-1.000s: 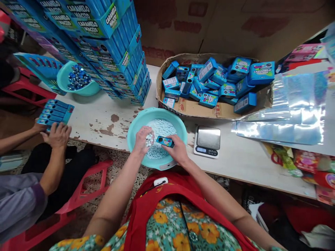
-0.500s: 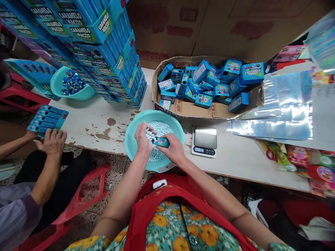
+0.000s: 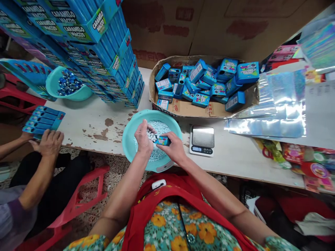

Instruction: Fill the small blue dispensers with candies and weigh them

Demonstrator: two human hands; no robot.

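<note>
Over a turquoise basin (image 3: 127,134) of small pale candies, my left hand (image 3: 143,136) is cupped around a handful of white candies (image 3: 151,135). Right beside it, my right hand (image 3: 172,146) grips a small blue candy box (image 3: 162,140) between thumb and fingers. One end of the box is turned toward the candies in my left palm and meets them. More loose candies (image 3: 157,155) lie in the basin beneath both hands.
A digital scale (image 3: 202,140) stands right of the basin. Behind is a cut-down carton (image 3: 180,108) of blue boxes. Tall display-box stacks (image 3: 112,66) and a bowl (image 3: 81,94) of wrapped sweets stand left. A co-worker's hand (image 3: 49,143) rests by a blue pack. Shiny sheets (image 3: 269,127) lie right.
The whole view has shifted slightly left. My hands keep nearly the same pose, with the blue box still against the candies in my left palm; the box is turned a little more face-up.
</note>
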